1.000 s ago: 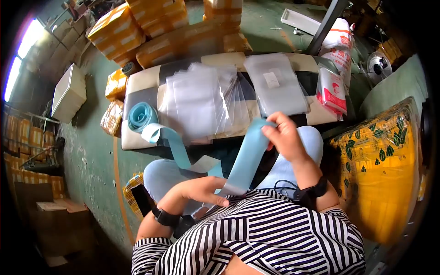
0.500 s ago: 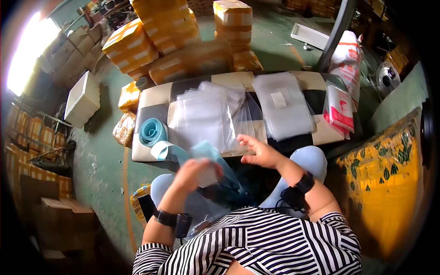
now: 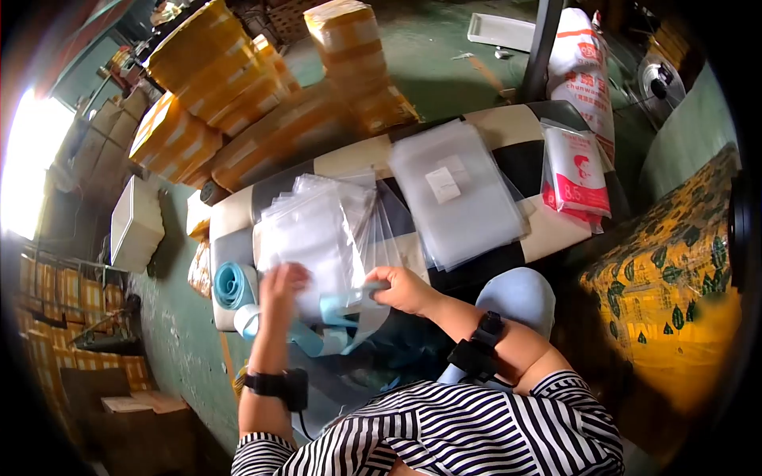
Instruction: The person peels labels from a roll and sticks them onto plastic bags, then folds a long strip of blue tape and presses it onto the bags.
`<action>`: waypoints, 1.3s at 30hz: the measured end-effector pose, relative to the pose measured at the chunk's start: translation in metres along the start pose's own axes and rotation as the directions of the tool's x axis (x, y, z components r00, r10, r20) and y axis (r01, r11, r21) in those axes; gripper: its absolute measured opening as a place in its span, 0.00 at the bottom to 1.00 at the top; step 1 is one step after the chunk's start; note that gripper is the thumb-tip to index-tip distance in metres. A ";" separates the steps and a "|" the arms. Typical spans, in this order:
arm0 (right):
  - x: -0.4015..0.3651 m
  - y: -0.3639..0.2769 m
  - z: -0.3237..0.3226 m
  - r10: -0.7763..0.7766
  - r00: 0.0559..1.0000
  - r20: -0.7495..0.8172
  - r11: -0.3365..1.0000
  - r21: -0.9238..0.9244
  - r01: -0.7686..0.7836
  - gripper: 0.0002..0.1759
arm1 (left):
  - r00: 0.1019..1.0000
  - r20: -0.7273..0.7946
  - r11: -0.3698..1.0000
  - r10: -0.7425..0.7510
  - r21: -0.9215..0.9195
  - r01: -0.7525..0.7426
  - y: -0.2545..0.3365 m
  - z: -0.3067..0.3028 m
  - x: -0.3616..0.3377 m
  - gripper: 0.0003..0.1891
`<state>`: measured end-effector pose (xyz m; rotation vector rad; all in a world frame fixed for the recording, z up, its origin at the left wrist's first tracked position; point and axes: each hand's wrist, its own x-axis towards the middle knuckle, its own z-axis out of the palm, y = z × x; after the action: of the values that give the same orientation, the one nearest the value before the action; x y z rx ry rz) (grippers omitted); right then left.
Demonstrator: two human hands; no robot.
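Far left on the cream-and-black checked tabletop [image 3: 548, 234] sits the roll of pale blue ribbon [image 3: 232, 284], nobody touching it. The left hand [image 3: 284, 279] has come up off the lap onto the near edge of the pile of clear plastic bags [image 3: 313, 226]. Its fingers are curled, but I can't tell if its grip actually has a bag. The loose pale blue strip [image 3: 337, 313], stretched long a second ago, is now bunched short between the hands. The right hand [image 3: 405, 289] has its grip pinched tight on the strip's end, right beside the bags. So I reckon the work has shifted to the pile. Further right lies a red-and-white plastic packet [image 3: 577, 170].
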<state>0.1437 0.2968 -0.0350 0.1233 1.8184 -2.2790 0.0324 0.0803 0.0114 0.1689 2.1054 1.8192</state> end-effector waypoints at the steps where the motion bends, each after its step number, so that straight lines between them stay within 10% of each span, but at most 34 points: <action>1: -0.003 -0.008 -0.005 -0.055 0.998 0.020 0.977 -0.204 0.058 0.08 | 0.976 -0.161 0.984 0.144 0.129 -0.124 -0.011 -0.019 0.025 0.15; 3: -0.010 -0.018 -0.005 -0.205 0.979 0.014 0.837 -0.515 0.183 0.07 | 0.898 -0.184 0.789 0.399 0.567 -0.234 -0.024 -0.046 0.064 0.20; 6: -0.007 -0.008 -0.007 -0.278 0.960 -0.033 0.831 -0.510 0.223 0.05 | 0.905 -0.060 0.459 0.420 0.875 -0.155 -0.049 -0.062 0.099 0.29; 11: 0.024 -0.013 -0.032 -0.551 0.812 -0.191 0.691 -0.650 0.317 0.09 | 0.987 -0.161 0.308 -0.003 0.939 0.154 -0.064 -0.055 0.114 0.46; 23: 0.077 -0.003 -0.069 -0.477 0.825 -0.302 0.500 -0.866 -0.028 0.10 | 0.981 -0.188 0.180 0.044 0.967 0.178 -0.048 -0.036 0.102 0.44; 39: 0.075 -0.010 -0.058 -0.263 0.862 -0.434 0.754 -0.650 -0.097 0.14 | 0.951 -0.264 0.304 -0.163 0.903 0.303 -0.028 0.000 0.117 0.54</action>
<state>0.0640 0.3458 -0.0540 0.5683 2.8443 -1.5831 -0.0728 0.1122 -0.0372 0.0059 2.8233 0.2005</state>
